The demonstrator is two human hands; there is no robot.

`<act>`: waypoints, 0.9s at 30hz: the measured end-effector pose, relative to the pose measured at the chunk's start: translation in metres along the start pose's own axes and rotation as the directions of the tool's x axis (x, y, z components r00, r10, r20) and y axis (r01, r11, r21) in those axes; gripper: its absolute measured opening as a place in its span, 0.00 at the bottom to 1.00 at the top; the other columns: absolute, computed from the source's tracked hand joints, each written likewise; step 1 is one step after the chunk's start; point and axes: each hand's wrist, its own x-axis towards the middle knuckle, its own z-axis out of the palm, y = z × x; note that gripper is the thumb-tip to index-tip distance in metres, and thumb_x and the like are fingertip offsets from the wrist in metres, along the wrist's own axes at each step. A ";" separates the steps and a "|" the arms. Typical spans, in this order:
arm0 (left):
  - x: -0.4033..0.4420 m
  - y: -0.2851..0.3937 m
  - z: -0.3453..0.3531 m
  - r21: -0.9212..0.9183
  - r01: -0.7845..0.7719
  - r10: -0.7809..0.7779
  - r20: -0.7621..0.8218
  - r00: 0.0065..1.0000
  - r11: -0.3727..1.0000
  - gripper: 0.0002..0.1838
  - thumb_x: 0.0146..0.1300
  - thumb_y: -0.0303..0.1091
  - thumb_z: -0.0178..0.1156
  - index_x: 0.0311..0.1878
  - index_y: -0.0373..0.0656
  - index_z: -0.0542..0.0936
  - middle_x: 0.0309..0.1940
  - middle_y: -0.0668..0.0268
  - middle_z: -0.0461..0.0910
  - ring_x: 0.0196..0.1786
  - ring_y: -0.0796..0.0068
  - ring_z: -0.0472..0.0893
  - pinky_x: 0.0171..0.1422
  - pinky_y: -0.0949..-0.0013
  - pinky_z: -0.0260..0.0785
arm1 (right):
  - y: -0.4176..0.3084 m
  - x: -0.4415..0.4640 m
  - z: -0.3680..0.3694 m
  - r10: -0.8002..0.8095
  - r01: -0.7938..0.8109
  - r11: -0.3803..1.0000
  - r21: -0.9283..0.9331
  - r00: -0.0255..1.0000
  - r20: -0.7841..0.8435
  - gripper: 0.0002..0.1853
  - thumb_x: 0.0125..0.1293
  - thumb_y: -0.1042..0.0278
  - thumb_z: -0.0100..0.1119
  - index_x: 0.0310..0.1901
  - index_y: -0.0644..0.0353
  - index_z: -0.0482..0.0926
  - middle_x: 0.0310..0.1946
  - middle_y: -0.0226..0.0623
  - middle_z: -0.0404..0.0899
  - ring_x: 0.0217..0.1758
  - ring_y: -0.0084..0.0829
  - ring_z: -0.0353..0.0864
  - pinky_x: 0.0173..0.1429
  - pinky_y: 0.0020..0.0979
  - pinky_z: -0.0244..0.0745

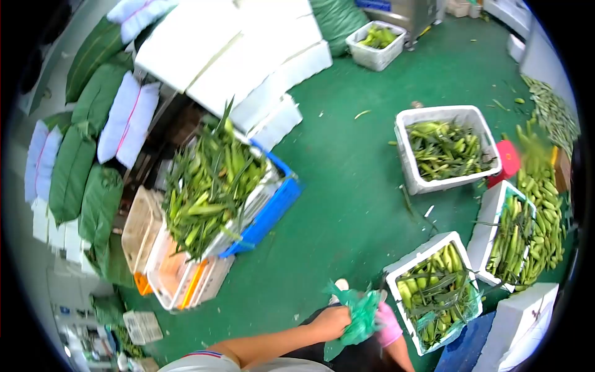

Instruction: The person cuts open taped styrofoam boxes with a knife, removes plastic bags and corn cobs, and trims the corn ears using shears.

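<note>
My left hand (333,321) is closed on a crumpled green plastic bag (358,313) at the bottom centre, above my lap. On the bag's right side is my right hand (389,325), in a pink glove; its fingers are blurred and partly hidden by the bag. Right beside it stands a white foam box (477,305) lined with green plastic, full of green corn ears and long leaves (434,282).
A second foam box (486,232) and a corn pile (545,217) are at the right. A white basket (446,186), a red stool (508,160) and a blue crate (273,208) under heaped corn (211,186) stand on the green floor. White foam boxes (192,43) lie at upper left.
</note>
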 end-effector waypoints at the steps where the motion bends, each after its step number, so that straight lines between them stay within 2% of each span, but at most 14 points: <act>1: 0.003 0.016 -0.014 0.139 -0.052 0.049 0.027 0.998 0.989 0.04 0.49 0.28 0.60 0.30 0.41 0.79 0.33 0.52 0.76 0.39 0.48 0.78 0.42 0.53 0.74 | -0.003 -0.012 -0.002 0.000 -0.001 1.000 0.007 0.998 0.068 0.16 0.65 0.71 0.57 0.54 0.62 0.77 0.50 0.37 0.79 0.53 0.30 0.78 0.57 0.30 0.74; 7: 0.033 0.078 -0.021 0.431 -0.147 0.316 -0.354 0.880 0.891 0.05 0.40 0.29 0.61 0.16 0.42 0.74 0.29 0.58 0.72 0.44 0.51 0.75 0.59 0.47 0.65 | -0.041 -0.032 -0.015 0.106 -0.078 0.976 0.205 0.986 -0.127 0.09 0.71 0.62 0.53 0.46 0.54 0.79 0.36 0.31 0.81 0.40 0.27 0.81 0.47 0.31 0.77; 10: 0.062 0.089 -0.019 0.308 -0.252 0.367 -0.410 0.835 0.917 0.06 0.42 0.28 0.61 0.27 0.41 0.81 0.41 0.53 0.76 0.55 0.47 0.73 0.69 0.41 0.55 | -0.079 -0.036 -0.026 0.267 -0.143 0.676 0.723 0.962 -0.059 0.16 0.72 0.51 0.51 0.48 0.55 0.78 0.38 0.33 0.82 0.39 0.31 0.81 0.45 0.35 0.79; 14: 0.099 0.098 -0.058 -0.249 -0.247 0.106 -0.470 0.876 0.936 0.23 0.63 0.34 0.62 0.62 0.48 0.77 0.61 0.56 0.74 0.67 0.57 0.71 0.74 0.54 0.57 | -0.106 -0.014 -0.019 0.157 -0.016 0.695 0.719 0.979 -0.130 0.26 0.72 0.39 0.46 0.53 0.54 0.76 0.45 0.35 0.81 0.43 0.37 0.81 0.44 0.37 0.80; 15: 0.108 0.106 -0.079 -0.515 -0.131 -0.115 -0.418 0.901 0.847 0.24 0.67 0.36 0.61 0.66 0.47 0.74 0.64 0.57 0.73 0.68 0.62 0.71 0.75 0.59 0.57 | -0.112 -0.002 -0.013 0.088 0.071 0.707 0.704 0.978 -0.187 0.25 0.72 0.41 0.46 0.55 0.55 0.75 0.47 0.36 0.80 0.46 0.38 0.80 0.48 0.37 0.79; 17: 0.117 0.086 -0.114 -0.996 -0.018 -0.136 -0.031 0.990 0.093 0.30 0.68 0.37 0.61 0.72 0.43 0.66 0.65 0.60 0.72 0.68 0.69 0.71 0.74 0.64 0.59 | -0.146 0.024 0.007 -0.029 0.241 0.688 0.684 0.952 -0.306 0.22 0.72 0.48 0.50 0.58 0.56 0.74 0.52 0.38 0.78 0.51 0.39 0.79 0.56 0.37 0.77; 18: 0.117 0.066 -0.130 -0.969 0.057 -0.001 0.059 0.998 -0.241 0.33 0.69 0.38 0.60 0.73 0.40 0.62 0.66 0.61 0.71 0.68 0.69 0.71 0.74 0.64 0.60 | -0.145 0.039 -0.004 -0.339 0.330 0.940 -0.089 0.868 -0.364 0.19 0.71 0.58 0.51 0.57 0.59 0.74 0.53 0.39 0.78 0.52 0.38 0.78 0.57 0.36 0.77; 19: 0.109 0.048 -0.149 -0.948 0.022 0.052 0.006 0.999 -0.317 0.35 0.69 0.42 0.62 0.74 0.41 0.62 0.68 0.61 0.69 0.70 0.69 0.69 0.74 0.62 0.60 | -0.145 0.056 -0.013 -0.601 0.276 0.538 -0.797 0.788 -0.133 0.17 0.69 0.67 0.53 0.57 0.61 0.74 0.55 0.39 0.78 0.53 0.36 0.78 0.59 0.35 0.76; 20: 0.100 0.017 -0.159 -0.969 0.013 -0.075 0.033 0.997 -0.248 0.37 0.68 0.46 0.62 0.75 0.42 0.60 0.69 0.60 0.67 0.72 0.68 0.66 0.75 0.60 0.59 | -0.156 0.078 -0.002 -0.447 0.303 0.866 -0.398 0.825 -0.345 0.17 0.62 0.77 0.57 0.54 0.65 0.75 0.53 0.38 0.79 0.52 0.32 0.78 0.59 0.33 0.75; 22: 0.079 -0.028 -0.189 -0.997 0.061 -0.356 0.073 0.932 -0.045 0.44 0.66 0.53 0.64 0.77 0.46 0.55 0.72 0.54 0.62 0.76 0.65 0.59 0.78 0.56 0.52 | -0.154 0.140 -0.005 -0.329 0.308 0.944 -0.120 0.852 -0.408 0.16 0.61 0.78 0.57 0.52 0.65 0.77 0.49 0.34 0.80 0.48 0.29 0.78 0.55 0.31 0.76; 23: 0.070 -0.036 -0.197 -0.990 0.132 -0.456 0.139 0.879 -0.049 0.44 0.66 0.53 0.64 0.78 0.49 0.54 0.73 0.54 0.62 0.77 0.65 0.59 0.78 0.56 0.51 | -0.175 0.155 0.026 -0.487 0.208 0.737 -0.643 0.823 -0.292 0.16 0.62 0.79 0.55 0.52 0.65 0.77 0.49 0.34 0.80 0.47 0.29 0.78 0.54 0.31 0.77; 25: 0.062 -0.050 -0.211 -0.960 0.265 -0.630 0.259 0.732 -0.088 0.45 0.66 0.54 0.63 0.79 0.55 0.51 0.73 0.54 0.61 0.78 0.64 0.57 0.79 0.56 0.49 | -0.176 0.207 0.092 -0.498 0.377 0.808 -0.452 0.847 -0.185 0.15 0.64 0.77 0.53 0.52 0.63 0.77 0.47 0.37 0.81 0.45 0.30 0.80 0.51 0.30 0.78; 26: 0.067 -0.059 -0.226 -0.984 0.148 -0.663 0.174 0.728 -0.095 0.44 0.66 0.52 0.63 0.78 0.58 0.51 0.70 0.56 0.65 0.75 0.62 0.61 0.77 0.54 0.52 | -0.188 0.229 0.136 -0.093 0.118 0.987 0.113 0.974 -0.209 0.14 0.64 0.74 0.54 0.51 0.60 0.77 0.43 0.35 0.81 0.41 0.29 0.80 0.44 0.29 0.78; 27: 0.072 -0.068 -0.241 -0.995 0.030 -0.690 0.086 0.719 -0.093 0.42 0.67 0.50 0.63 0.78 0.61 0.51 0.67 0.58 0.70 0.72 0.61 0.65 0.76 0.51 0.56 | -0.199 0.250 0.181 0.330 -0.126 0.741 0.659 0.924 -0.194 0.13 0.63 0.72 0.55 0.50 0.56 0.77 0.40 0.33 0.81 0.38 0.28 0.81 0.38 0.28 0.78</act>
